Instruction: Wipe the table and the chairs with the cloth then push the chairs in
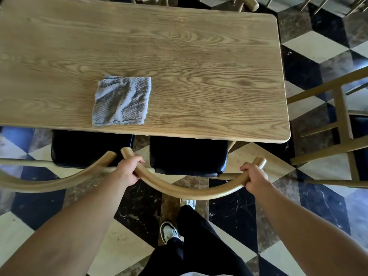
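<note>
A grey folded cloth (121, 100) lies on the wooden table (199, 56), near its front edge, with no hand on it. Below the edge stands a chair with a curved wooden back rail (189, 191) and a black seat (188, 155) partly under the table. My left hand (128, 169) grips the left end of that rail. My right hand (253, 179) grips its right end. A second chair with a black seat (89, 147) and curved rail (59, 180) stands to the left, its seat also partly under the table.
Another wooden chair frame (342, 124) stands at the right, close to the table's corner. More chair parts (249, 2) show beyond the far edge. The floor is a black, white and brown tile pattern (229, 216). My legs and shoes (169, 232) are just behind the held chair.
</note>
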The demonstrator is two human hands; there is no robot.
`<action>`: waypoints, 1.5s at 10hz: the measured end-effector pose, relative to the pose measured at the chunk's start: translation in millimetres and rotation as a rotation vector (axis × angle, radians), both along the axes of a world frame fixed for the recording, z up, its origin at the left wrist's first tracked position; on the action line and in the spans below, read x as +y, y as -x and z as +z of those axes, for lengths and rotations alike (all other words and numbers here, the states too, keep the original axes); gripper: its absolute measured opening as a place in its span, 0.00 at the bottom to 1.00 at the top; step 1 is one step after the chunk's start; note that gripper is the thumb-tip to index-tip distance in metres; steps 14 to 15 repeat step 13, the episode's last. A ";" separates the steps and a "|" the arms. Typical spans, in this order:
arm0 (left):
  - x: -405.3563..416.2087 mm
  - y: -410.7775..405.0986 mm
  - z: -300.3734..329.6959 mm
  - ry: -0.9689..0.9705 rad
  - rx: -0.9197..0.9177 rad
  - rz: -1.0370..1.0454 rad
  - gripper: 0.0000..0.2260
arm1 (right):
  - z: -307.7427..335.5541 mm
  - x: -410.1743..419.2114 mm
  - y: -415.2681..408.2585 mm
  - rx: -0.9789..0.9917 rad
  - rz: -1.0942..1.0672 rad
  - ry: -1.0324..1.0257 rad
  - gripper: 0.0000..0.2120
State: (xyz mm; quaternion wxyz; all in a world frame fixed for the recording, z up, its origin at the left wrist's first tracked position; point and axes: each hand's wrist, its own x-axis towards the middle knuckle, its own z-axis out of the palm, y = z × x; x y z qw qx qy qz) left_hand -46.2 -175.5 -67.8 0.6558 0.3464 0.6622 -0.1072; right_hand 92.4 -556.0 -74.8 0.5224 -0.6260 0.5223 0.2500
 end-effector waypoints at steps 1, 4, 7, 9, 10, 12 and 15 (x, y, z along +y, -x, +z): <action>-1.1 4.4 4.1 -0.021 0.016 -0.033 0.22 | 2.0 0.8 4.1 0.001 0.009 0.005 0.14; -5.1 12.8 15.5 -0.070 -0.022 -0.140 0.19 | 3.8 -7.8 15.9 0.025 0.029 0.021 0.15; 1.0 26.1 9.7 -0.140 -0.055 -0.115 0.27 | 12.7 6.1 22.6 -0.014 0.032 -0.001 0.10; -4.7 24.1 -0.2 -0.134 -0.023 -0.136 0.29 | 23.5 2.0 21.9 0.003 0.066 -0.038 0.12; -4.3 25.4 3.0 -0.141 -0.048 -0.155 0.29 | 22.0 -0.3 20.5 -0.002 0.081 -0.022 0.13; -7.5 35.1 20.6 -0.175 0.027 -0.421 0.21 | 27.3 9.6 27.5 -0.026 0.422 0.367 0.33; 1.0 23.6 40.1 -0.360 0.094 -0.497 0.21 | 46.0 22.7 23.2 -0.016 0.656 0.600 0.42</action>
